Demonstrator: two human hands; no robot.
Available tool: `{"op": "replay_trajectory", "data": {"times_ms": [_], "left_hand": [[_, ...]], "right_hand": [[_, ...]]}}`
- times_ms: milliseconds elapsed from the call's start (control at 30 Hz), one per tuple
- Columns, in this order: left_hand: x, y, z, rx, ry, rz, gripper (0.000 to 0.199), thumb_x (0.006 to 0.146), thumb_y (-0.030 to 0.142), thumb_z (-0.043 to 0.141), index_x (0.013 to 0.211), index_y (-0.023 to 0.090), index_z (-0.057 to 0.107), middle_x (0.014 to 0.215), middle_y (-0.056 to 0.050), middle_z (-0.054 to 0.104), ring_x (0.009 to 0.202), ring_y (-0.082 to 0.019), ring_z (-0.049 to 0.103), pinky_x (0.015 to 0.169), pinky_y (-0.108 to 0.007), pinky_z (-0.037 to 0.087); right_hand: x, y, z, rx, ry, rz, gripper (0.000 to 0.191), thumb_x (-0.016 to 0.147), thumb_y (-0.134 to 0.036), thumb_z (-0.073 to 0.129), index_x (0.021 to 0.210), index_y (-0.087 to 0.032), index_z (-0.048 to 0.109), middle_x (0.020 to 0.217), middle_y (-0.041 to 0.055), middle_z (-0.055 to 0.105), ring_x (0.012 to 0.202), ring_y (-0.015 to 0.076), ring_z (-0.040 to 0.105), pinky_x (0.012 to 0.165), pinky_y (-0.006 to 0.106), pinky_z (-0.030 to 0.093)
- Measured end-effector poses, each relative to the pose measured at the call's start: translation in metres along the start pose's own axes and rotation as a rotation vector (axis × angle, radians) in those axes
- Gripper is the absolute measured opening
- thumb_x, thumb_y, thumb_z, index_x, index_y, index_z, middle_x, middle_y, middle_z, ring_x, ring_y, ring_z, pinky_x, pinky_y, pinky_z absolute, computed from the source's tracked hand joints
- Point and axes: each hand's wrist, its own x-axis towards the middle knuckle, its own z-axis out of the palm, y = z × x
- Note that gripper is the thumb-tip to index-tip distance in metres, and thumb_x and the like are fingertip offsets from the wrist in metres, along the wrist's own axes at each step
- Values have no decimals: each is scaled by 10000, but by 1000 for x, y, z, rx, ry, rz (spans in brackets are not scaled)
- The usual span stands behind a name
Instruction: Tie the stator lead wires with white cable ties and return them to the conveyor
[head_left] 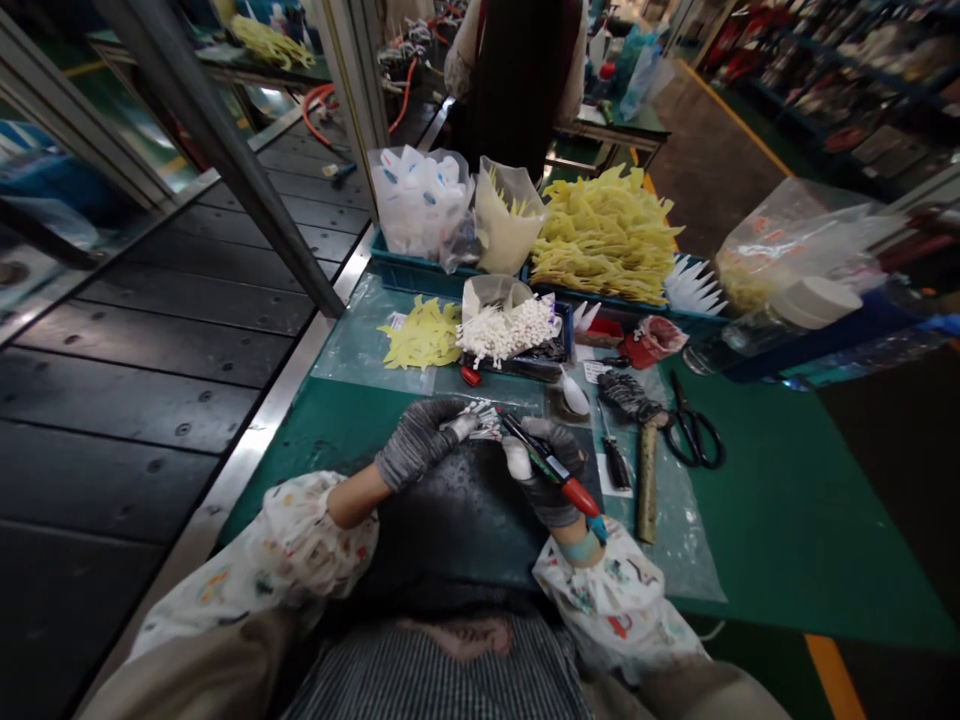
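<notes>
My left hand [421, 437], in a grey knitted glove with pale fingertip covers, is closed around a bunch of small white sticks [484, 420]. My right hand [551, 470], gloved alike, grips a black and red marker pen [551, 462]. The pen's dark end points left at the sticks; whether it touches them I cannot tell. Its red end rests toward my wrist. Just beyond my hands lies a small red cap [470, 376]. Behind it, a dark tray [564, 345] holds many similar white pieces with rounded ends.
Yellow flat pieces [421, 333] lie left of the tray; a larger yellow heap [604, 240] stands behind. A hammer [646, 480], a screwdriver [616, 462] and black scissors [694, 432] lie right. A bottle [772, 325] is farther right. A conveyor [112, 400] runs left; a person [529, 80] is ahead.
</notes>
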Motion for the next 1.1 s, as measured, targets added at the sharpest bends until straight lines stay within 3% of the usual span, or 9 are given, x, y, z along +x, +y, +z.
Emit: {"op": "replay_trajectory", "data": {"times_ms": [100,267,367,500,633,767,900,967,1100], "left_hand": [[1,2,0,-14,-3,7,414,994,544,757,1035,153,889,1107,-113,903,1012,-296,800,861,-363,621],[1,-4,2,15,28,3,436,968,557,767,997,138,883,1024,-123,891,933,-275,777,816,-351,597],[0,-8,1,25,56,-8,430,962,551,778,1001,136,885,1026,-125,892,936,-274,778,803,-345,599],[-1,-8,-1,11,69,-11,433,988,549,780,1082,143,898,1101,-121,901,984,-278,791,829,-353,634],[0,-5,-1,34,44,34,369,1012,505,755,1043,167,899,1093,-106,911,962,-271,812,873,-373,651],[0,-5,4,122,18,76,385,1022,510,718,1066,184,917,1111,-117,919,978,-302,846,911,-408,667],[2,-4,2,206,-10,64,456,1010,575,683,1065,198,935,1030,-118,918,916,-314,848,879,-411,664],[4,-4,-6,235,39,38,459,995,586,682,1043,210,940,1018,-117,917,921,-322,844,873,-412,652],[10,-5,-27,184,308,-9,459,928,625,757,1014,207,927,1036,-123,912,927,-307,820,866,-395,620]], "right_hand": [[3,-2,3,-62,-9,-100,160,1057,-401,773,1166,-293,820,986,89,876,863,305,864,778,469,768],[5,-4,1,-122,-87,-106,124,1058,-326,733,1139,-265,805,991,61,873,920,282,877,846,433,749],[5,-7,0,-152,-105,-58,88,1043,-289,733,1098,-265,797,943,50,858,859,252,859,837,396,733],[10,-17,3,-150,-4,-64,146,1052,-381,722,1004,-263,793,848,27,830,744,226,822,710,368,726],[22,-20,6,-53,104,44,177,1114,-338,688,1216,-256,808,1089,59,881,986,220,866,901,390,754],[25,-13,9,60,-41,217,213,1061,-349,794,1262,-278,790,1211,42,874,1133,216,841,1061,423,724],[23,-8,9,130,-67,313,227,1012,-394,846,1204,-290,782,1184,39,852,1097,230,814,1080,476,706],[23,-6,8,107,-67,326,220,1009,-412,838,1180,-289,773,1179,45,839,1089,238,801,1085,499,698],[23,7,10,46,-85,312,255,1001,-465,817,1179,-293,758,1176,54,832,1098,256,796,1074,521,698]]}}
